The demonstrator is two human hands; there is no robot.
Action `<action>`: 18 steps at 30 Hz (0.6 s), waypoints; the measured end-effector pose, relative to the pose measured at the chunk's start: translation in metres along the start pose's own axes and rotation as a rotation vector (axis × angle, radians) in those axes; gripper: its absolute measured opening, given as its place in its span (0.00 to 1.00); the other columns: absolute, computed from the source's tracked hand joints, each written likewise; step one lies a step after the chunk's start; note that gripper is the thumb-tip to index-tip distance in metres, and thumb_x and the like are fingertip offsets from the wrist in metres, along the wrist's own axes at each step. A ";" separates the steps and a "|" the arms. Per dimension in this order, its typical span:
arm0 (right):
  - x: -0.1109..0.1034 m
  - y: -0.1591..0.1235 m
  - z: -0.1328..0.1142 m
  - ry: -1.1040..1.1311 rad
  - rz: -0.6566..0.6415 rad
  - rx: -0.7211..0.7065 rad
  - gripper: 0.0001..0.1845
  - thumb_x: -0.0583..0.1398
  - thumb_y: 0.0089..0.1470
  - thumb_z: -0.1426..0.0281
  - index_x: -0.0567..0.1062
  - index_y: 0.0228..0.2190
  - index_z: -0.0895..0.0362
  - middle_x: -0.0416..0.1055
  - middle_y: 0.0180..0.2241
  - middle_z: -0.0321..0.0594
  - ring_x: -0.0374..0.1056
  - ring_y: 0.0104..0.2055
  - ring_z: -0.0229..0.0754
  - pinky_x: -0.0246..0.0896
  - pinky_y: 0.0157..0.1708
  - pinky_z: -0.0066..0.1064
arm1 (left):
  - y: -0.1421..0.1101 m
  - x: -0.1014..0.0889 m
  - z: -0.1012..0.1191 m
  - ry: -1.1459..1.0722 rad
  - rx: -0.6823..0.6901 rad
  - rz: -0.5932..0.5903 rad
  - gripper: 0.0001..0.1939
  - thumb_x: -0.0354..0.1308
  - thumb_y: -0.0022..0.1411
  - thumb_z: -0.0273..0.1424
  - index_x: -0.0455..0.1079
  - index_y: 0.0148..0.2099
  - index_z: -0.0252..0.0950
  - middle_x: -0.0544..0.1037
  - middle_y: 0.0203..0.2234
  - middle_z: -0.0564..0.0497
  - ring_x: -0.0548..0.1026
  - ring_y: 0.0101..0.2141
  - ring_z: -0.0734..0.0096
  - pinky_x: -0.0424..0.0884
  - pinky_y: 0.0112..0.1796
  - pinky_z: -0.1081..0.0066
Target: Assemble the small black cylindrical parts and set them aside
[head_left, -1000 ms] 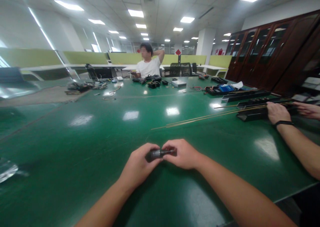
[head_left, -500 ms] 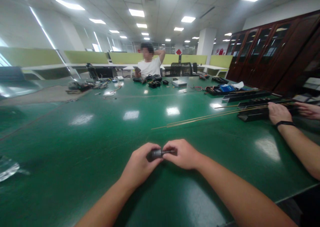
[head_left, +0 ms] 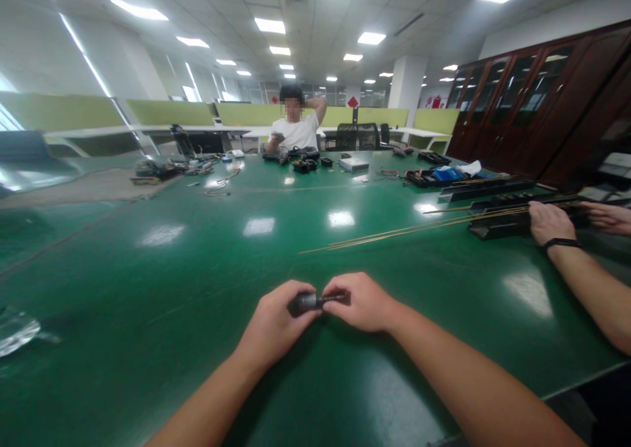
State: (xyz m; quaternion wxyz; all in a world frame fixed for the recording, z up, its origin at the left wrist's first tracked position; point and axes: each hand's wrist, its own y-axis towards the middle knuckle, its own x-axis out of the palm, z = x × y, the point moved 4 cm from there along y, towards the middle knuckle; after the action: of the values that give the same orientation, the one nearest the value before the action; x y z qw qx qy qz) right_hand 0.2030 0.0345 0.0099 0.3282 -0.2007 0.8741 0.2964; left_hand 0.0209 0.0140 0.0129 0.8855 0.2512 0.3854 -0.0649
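Note:
Low over the green table (head_left: 197, 342), my left hand (head_left: 276, 322) is closed round a short dark cylinder (head_left: 306, 301) with a greyer band, which looks like a drill chuck. My right hand (head_left: 359, 302) pinches a thin dark rod (head_left: 336, 297) with a ridged, spiral look, like a drill bit. The rod lines up end to end with the cylinder, and the fingertips of both hands nearly meet there. Fingers hide part of both pieces, so I cannot tell how far the rod sits inside the cylinder.
Thin brass-coloured rods (head_left: 389, 235) run across the right side to black channels (head_left: 497, 225), where a co-worker's hands (head_left: 551, 223) rest. A tool tray (head_left: 428, 177), a white box (head_left: 353, 164) and black parts stand farther back. Another person (head_left: 296, 128) sits opposite.
The right thumb and fingers and the rod have shifted very slightly, with a small gap now showing beside the cylinder. The seated person's head and hand have moved a little.

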 end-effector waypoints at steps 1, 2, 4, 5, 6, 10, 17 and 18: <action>0.000 0.000 0.000 -0.001 0.000 0.000 0.06 0.64 0.53 0.69 0.79 0.35 0.56 0.77 0.32 0.37 0.70 0.33 0.39 0.60 0.34 0.27 | 0.000 0.000 0.000 -0.004 -0.001 -0.001 0.11 0.66 0.56 0.32 0.72 0.43 0.42 0.77 0.36 0.54 0.75 0.37 0.68 0.70 0.39 0.70; -0.001 0.000 0.000 -0.003 0.000 0.000 0.06 0.64 0.53 0.69 0.79 0.35 0.56 0.77 0.31 0.37 0.70 0.33 0.39 0.60 0.34 0.27 | 0.000 0.000 0.000 -0.007 -0.002 -0.002 0.11 0.66 0.56 0.32 0.72 0.43 0.42 0.77 0.36 0.55 0.75 0.37 0.68 0.70 0.39 0.70; -0.001 0.000 0.000 -0.006 -0.001 0.005 0.06 0.64 0.52 0.69 0.79 0.34 0.56 0.77 0.31 0.37 0.70 0.33 0.39 0.60 0.33 0.27 | 0.000 0.000 0.001 -0.010 -0.006 -0.006 0.11 0.66 0.56 0.32 0.72 0.43 0.42 0.77 0.36 0.55 0.75 0.37 0.68 0.70 0.39 0.70; -0.001 0.000 0.001 -0.007 -0.001 0.010 0.06 0.64 0.52 0.69 0.79 0.34 0.56 0.77 0.31 0.37 0.70 0.32 0.39 0.60 0.33 0.27 | 0.000 0.000 0.000 -0.010 -0.009 -0.008 0.11 0.66 0.56 0.32 0.72 0.43 0.42 0.77 0.36 0.55 0.75 0.37 0.68 0.70 0.39 0.70; -0.001 0.000 0.001 -0.008 -0.002 0.015 0.06 0.64 0.52 0.69 0.79 0.34 0.56 0.77 0.31 0.36 0.70 0.32 0.39 0.60 0.33 0.26 | 0.000 0.000 0.000 -0.009 -0.013 -0.009 0.11 0.66 0.56 0.32 0.73 0.43 0.43 0.78 0.36 0.55 0.75 0.37 0.68 0.70 0.39 0.70; -0.001 0.000 0.003 -0.009 -0.005 0.024 0.06 0.64 0.52 0.69 0.79 0.34 0.56 0.77 0.30 0.36 0.70 0.32 0.38 0.61 0.32 0.26 | 0.000 -0.001 -0.002 -0.009 -0.010 0.001 0.11 0.66 0.56 0.32 0.73 0.43 0.42 0.78 0.36 0.54 0.76 0.38 0.67 0.71 0.40 0.69; 0.000 0.000 0.006 0.014 -0.005 0.040 0.07 0.64 0.52 0.69 0.79 0.34 0.57 0.77 0.30 0.37 0.70 0.31 0.38 0.61 0.32 0.26 | 0.001 -0.002 -0.004 0.004 0.002 0.009 0.11 0.66 0.55 0.31 0.73 0.43 0.42 0.78 0.36 0.55 0.76 0.37 0.68 0.71 0.39 0.69; -0.001 0.000 0.006 0.013 -0.007 0.044 0.07 0.64 0.52 0.69 0.79 0.34 0.57 0.77 0.30 0.37 0.70 0.31 0.38 0.61 0.32 0.26 | 0.000 -0.002 -0.004 0.006 0.001 0.010 0.11 0.66 0.55 0.31 0.73 0.43 0.42 0.78 0.36 0.55 0.76 0.37 0.68 0.71 0.40 0.69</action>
State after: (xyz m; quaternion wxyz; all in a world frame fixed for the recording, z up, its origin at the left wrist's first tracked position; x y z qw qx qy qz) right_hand 0.2060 0.0385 0.0068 0.3277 -0.1985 0.8819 0.2746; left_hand 0.0170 0.0162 0.0119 0.8846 0.2536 0.3868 -0.0597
